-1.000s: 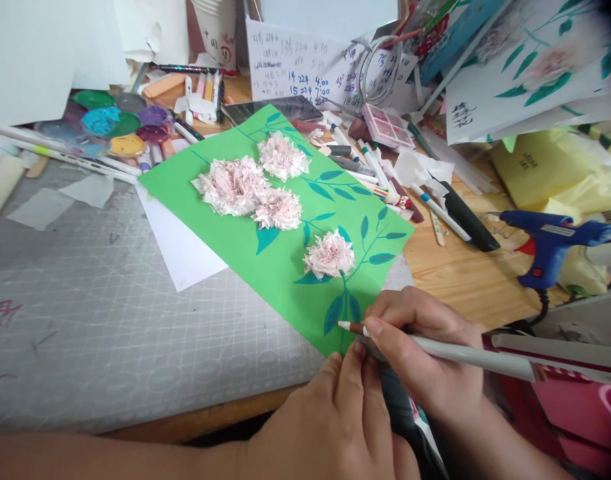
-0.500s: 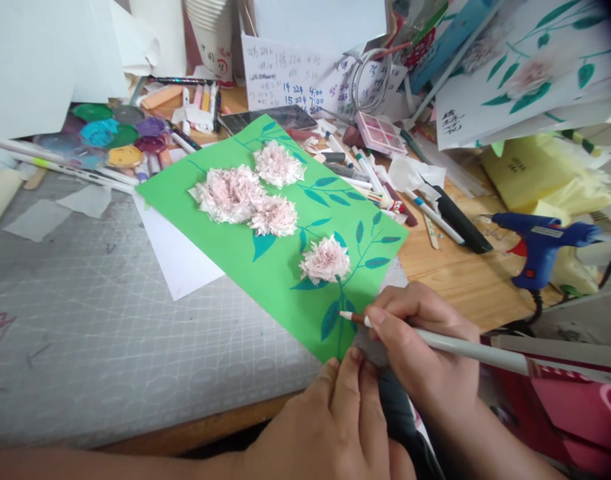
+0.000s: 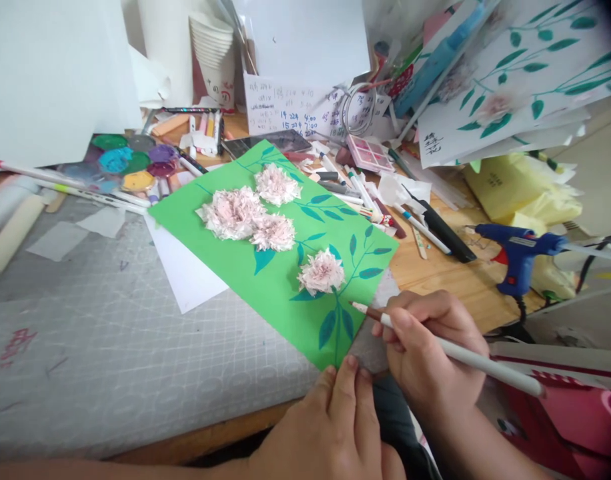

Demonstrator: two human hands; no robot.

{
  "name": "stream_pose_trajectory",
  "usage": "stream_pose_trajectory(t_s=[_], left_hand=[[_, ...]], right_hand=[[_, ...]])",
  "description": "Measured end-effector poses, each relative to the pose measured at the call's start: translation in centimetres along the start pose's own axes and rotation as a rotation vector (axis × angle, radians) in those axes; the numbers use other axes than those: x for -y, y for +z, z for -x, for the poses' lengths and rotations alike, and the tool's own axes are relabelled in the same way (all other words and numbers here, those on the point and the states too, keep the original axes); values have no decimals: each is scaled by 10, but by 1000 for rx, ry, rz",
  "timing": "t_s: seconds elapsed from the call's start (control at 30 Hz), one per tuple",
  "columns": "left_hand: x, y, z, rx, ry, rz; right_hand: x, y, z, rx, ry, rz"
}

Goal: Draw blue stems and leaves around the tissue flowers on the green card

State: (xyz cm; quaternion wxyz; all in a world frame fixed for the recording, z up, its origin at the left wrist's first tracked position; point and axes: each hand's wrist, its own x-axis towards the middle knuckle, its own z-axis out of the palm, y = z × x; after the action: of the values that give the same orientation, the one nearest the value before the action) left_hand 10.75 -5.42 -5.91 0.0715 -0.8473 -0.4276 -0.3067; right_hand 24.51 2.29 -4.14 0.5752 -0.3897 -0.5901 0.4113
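My right hand [image 3: 435, 347] is closed around a white marker pen [image 3: 478, 360] with a brown collar and a pale tip. The tip points left, over the green sheet [image 3: 270, 293] near its lower right edge; whether it touches cannot be made out. Fingers stretched out, my left hand [image 3: 335, 420] rests its fingertips on the sheet's near corner. Ruffled pale pink paper flowers [image 3: 321, 272] stand on the green sheet, among painted dark green stems and leaves [image 3: 327, 328]. A white sheet [image 3: 188, 280] lies partly under the green one.
A grey cutting mat [image 3: 110, 353] covers the table's left side. Paint pots [image 3: 138, 181], scattered markers [image 3: 360, 190] and a pink palette [image 3: 369, 153] lie behind. A blue glue gun [image 3: 518, 257] stands right. A flower picture [image 3: 515, 87] leans at upper right, paper cups [image 3: 213, 60] at the back.
The pen tip has shifted up and slightly right, off the lower leaves. My left hand stays at the corner. The whole view has moved a little.
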Motion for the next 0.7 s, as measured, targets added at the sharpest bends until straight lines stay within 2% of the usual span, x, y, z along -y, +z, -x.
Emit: stream_pose_trajectory(t_s=[0.07, 0.2, 0.27, 0.33, 0.47, 0.57, 0.63, 0.7], left_hand=[[-2, 3, 1, -37, -18, -8], [-2, 7, 1, -65, -30, -15], [-1, 7, 2, -63, -10, -25], [0, 7, 3, -54, 16, -36], [0, 9, 7, -14, 36, -29], [-3, 11, 7, -9, 19, 0], [-1, 7, 0, -13, 12, 24], [8, -6, -11, 1, 53, 63]], right_hand=[[2, 0, -3, 28, -31, 104], [12, 0, -13, 293, -214, 242], [17, 1, -17, 423, -244, 246], [20, 5, -19, 465, -243, 265], [15, 12, -14, 393, -282, 243], [8, 12, -7, 334, -258, 93], [5, 12, -6, 239, -233, -59], [4, 13, -10, 107, -232, -198]])
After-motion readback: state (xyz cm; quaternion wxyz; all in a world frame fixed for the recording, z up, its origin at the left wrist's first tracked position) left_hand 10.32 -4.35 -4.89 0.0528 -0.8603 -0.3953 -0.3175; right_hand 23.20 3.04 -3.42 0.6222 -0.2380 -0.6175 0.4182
